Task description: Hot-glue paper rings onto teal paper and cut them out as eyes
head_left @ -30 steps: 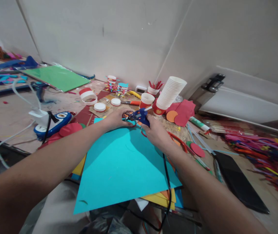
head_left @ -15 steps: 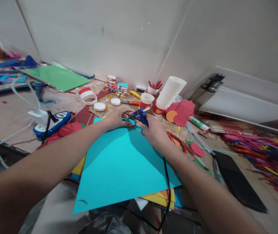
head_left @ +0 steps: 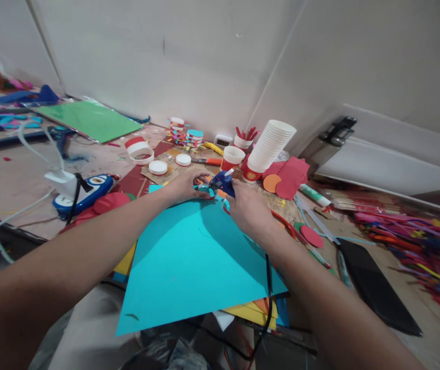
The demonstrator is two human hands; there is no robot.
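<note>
My right hand [head_left: 249,203] is wrapped round a blue glue gun [head_left: 222,181], which has a white stick at its rear and a black cord running down past the table edge. The gun's nose points left toward my left hand [head_left: 189,186]. Between the curled fingers of my left hand is a small teal and red piece [head_left: 205,191], partly hidden by them. Below both hands lies a large turquoise sheet [head_left: 189,262] on top of yellow and orange sheets.
Behind the hands stand a stack of white cups [head_left: 272,144], a single cup [head_left: 232,155], white lids [head_left: 158,167] and small decorated cups [head_left: 194,137]. Red-handled scissors [head_left: 283,223] and a black phone-like slab [head_left: 378,285] lie right. A blue power strip [head_left: 83,195] sits left.
My right hand and the glue gun have shifted slightly, and the cord has moved a little right. More of the teal piece shows at my left fingers.
</note>
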